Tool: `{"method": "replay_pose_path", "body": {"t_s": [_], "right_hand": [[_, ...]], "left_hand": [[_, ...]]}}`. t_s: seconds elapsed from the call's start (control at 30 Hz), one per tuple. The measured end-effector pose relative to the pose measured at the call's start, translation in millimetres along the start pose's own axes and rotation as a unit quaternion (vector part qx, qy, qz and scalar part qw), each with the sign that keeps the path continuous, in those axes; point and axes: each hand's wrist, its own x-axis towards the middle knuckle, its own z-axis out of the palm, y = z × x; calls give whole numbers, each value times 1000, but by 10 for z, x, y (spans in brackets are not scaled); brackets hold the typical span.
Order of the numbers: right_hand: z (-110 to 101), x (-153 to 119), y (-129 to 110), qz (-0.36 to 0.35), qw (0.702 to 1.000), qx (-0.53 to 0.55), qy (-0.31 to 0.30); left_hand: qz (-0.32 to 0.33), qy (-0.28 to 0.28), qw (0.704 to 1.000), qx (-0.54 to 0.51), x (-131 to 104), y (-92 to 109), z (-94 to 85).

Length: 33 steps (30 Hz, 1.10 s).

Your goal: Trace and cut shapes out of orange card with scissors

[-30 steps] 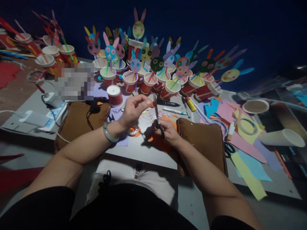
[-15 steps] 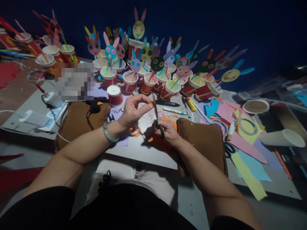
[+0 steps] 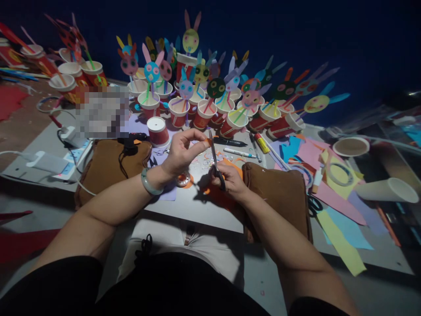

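Between the thumb and forefinger of my left hand (image 3: 183, 153) is a small piece of orange paper (image 3: 209, 142). My right hand (image 3: 230, 180) is closed round the black handles of a pair of scissors (image 3: 213, 153), whose blades point up and away beside the orange piece. Whether the blades touch the paper I cannot tell. Beneath my hands, the white tabletop (image 3: 194, 210) carries paper scraps, an orange sheet (image 3: 222, 197) and a white tape roll (image 3: 183, 178) with an orange disc partly under it.
Red paper cups with paper rabbit heads on straws (image 3: 205, 115) crowd the back. An upturned cup (image 3: 158, 131) stands ahead of my left hand. Brown cushions (image 3: 279, 197) flank the work spot. Pens (image 3: 239, 152), coloured paper (image 3: 342, 250) and a tape ring (image 3: 340, 174) lie rightward; a power strip (image 3: 74, 160) is left.
Almost nothing differs. Both hands keep their places, with only a very slight shift of the scissors beside the orange paper.
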Motion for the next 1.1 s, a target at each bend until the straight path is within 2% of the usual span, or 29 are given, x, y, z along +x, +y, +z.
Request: {"method": "replay_pose_path", "body": {"t_s": [0.67,0.77,0.93,1.1], "right_hand": [[1,3,-4,14,1000,8,6],[4,-16,11,27,999,6,46],[10,-35,-16,56,984,55,158],[9,-4,-21,49,964,74,252]], "left_hand": [[4,6,1000,-8,1,-25,-13],[-23,2,1000,-5,0,-10,0],[-109,-13,994,-27,-4,-34,59],[-183,-87,979,-6,-32,-90,95]]}}
